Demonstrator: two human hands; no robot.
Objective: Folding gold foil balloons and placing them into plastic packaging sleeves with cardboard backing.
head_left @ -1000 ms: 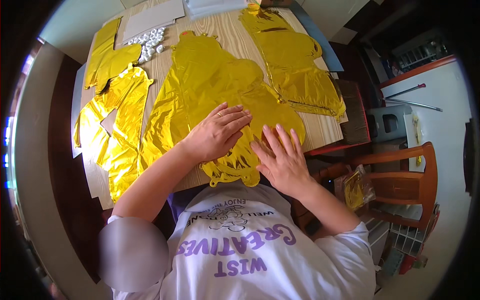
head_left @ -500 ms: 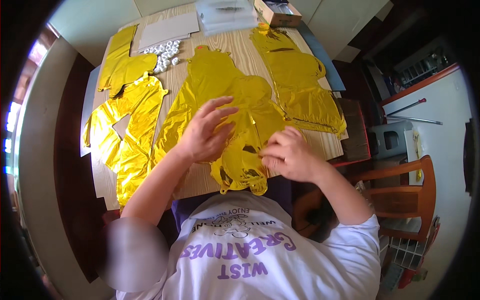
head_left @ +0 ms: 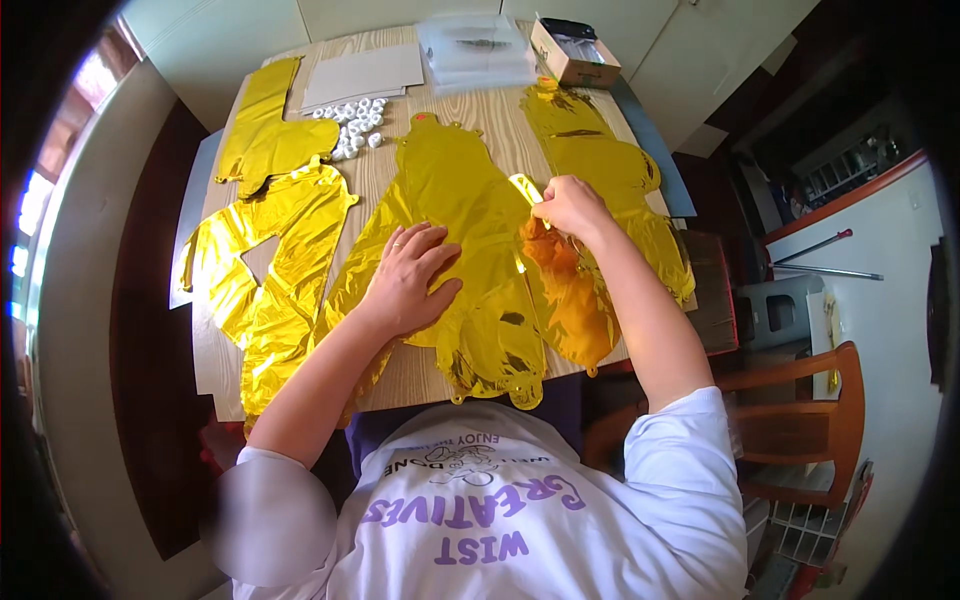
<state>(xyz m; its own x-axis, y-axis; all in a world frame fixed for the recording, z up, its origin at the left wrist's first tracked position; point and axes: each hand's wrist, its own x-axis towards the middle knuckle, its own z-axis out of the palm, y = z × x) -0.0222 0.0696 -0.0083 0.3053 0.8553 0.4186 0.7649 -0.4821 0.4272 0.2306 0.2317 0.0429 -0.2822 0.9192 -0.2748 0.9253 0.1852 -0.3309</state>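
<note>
A flat gold foil balloon [head_left: 445, 180] lies across the middle of the table. My left hand [head_left: 408, 285] rests on it palm down, fingers spread. To the right, my right hand [head_left: 575, 207] pinches a raised, folded edge of gold foil [head_left: 524, 188] at this balloon's right side. Below that hand hangs a crumpled, orange-tinted flap of foil [head_left: 572, 300]; whether it belongs to the same balloon I cannot tell. Another flat gold foil balloon [head_left: 600, 160] lies at the right, partly behind my right forearm.
Two more gold foil balloons [head_left: 265, 125] [head_left: 285, 240] lie at the left. White ring-shaped pieces [head_left: 355, 130], grey cards [head_left: 365, 70] and clear plastic bags [head_left: 475, 55] sit farther back beside a cardboard box [head_left: 575, 55]. A wooden chair [head_left: 840, 430] stands at the right.
My right hand has moved away from me and now grips foil, raising an orange-tinted flap. My left hand has come down flat on the middle balloon. The view has shifted slightly.
</note>
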